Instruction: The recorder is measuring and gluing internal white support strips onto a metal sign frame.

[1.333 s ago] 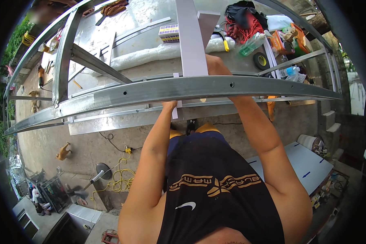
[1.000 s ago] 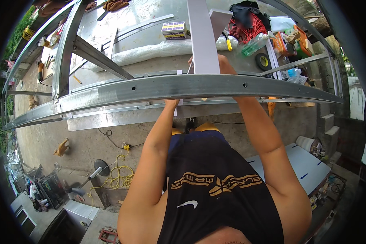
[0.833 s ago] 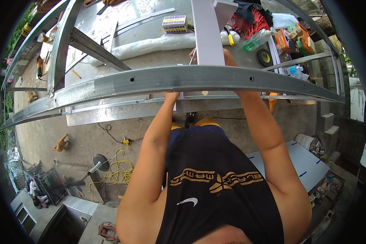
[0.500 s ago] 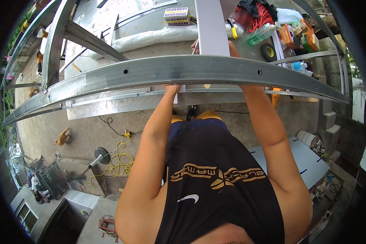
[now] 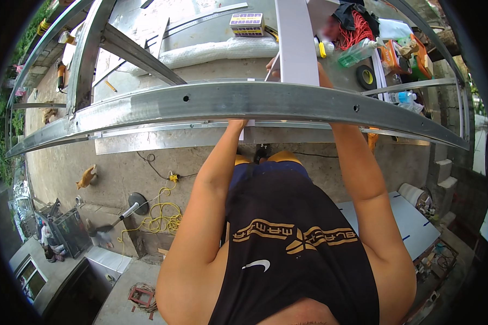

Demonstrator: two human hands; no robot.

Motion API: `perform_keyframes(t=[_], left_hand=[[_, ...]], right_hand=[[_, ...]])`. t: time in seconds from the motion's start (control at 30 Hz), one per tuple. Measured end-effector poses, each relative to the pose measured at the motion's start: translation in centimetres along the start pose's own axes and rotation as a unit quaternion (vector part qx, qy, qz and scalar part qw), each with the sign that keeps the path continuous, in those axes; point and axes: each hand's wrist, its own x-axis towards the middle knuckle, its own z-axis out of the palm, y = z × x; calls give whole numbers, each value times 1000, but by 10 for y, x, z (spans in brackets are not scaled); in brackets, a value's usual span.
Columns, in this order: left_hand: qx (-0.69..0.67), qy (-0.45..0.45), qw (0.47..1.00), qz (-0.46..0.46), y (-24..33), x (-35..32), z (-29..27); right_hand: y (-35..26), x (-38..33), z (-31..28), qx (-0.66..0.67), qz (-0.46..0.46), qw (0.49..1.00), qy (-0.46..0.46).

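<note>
A long white panel [image 5: 298,43], narrow and flat-faced, stretches away from me beyond a grey metal beam [image 5: 228,103]. My left hand [image 5: 270,66] is at the panel's left edge, its fingers curled there next to a thin pale strip [image 5: 275,68]. On the opposite edge sits my right hand [image 5: 325,77], closed against the panel, with its fingertips out of sight. The beam crosses in front of both wrists and covers much of each hand.
Metal uprights and braces [image 5: 141,54] frame the left side. Beyond lie a bubble-wrapped roll [image 5: 217,51], a small box [image 5: 246,24], a green bottle [image 5: 358,53], black tape [image 5: 366,77] and red cord [image 5: 358,30]. Behind me are a yellow cord [image 5: 162,216] and a dog [image 5: 87,177].
The whole view has shifted a little, so the beam and panel appear lower and further right. Both hands stay at the panel, and more of the thin strip beside my left fingers shows.
</note>
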Motion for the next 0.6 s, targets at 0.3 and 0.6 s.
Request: perform_keyframes(t=[0.3, 0.6], left_hand=[[-9, -16, 1000, -19, -3, -4, 10], [-17, -33, 999, -31, -6, -7, 15]], right_hand=[[15, 6, 0, -119, -18, 993, 21], [10, 5, 3, -4, -16, 999, 50]])
